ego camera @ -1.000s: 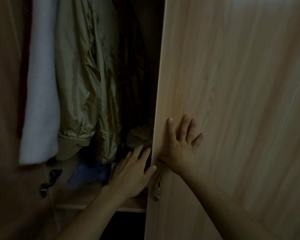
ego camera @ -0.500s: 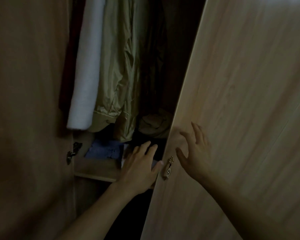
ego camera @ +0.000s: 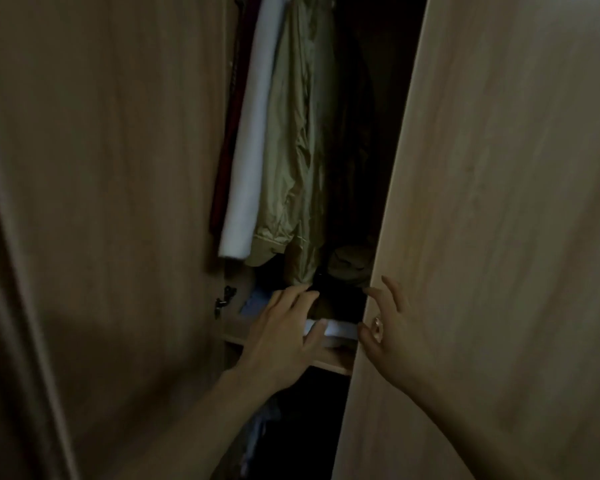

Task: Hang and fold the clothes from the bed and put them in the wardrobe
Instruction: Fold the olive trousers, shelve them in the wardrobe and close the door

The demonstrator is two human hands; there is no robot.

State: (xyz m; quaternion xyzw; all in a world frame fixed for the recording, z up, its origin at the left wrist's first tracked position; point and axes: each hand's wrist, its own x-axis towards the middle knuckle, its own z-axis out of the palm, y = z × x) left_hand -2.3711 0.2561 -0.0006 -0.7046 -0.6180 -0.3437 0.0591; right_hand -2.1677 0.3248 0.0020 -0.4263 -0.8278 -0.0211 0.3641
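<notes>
The wardrobe (ego camera: 499, 202) is of light wood, its right door partly open. Inside hang a dark red garment (ego camera: 227, 140), a white garment (ego camera: 253, 150) and a shiny olive jacket (ego camera: 298, 150), side by side. On the shelf (ego camera: 333, 360) below lies a folded white cloth (ego camera: 340, 329).

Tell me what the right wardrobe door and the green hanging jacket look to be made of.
Right wardrobe door: pale wood or wood-look laminate, matt, with faint grain lines. Green hanging jacket: thin synthetic, probably nylon or satin, with a glossy sheen and fine crinkles.
</notes>
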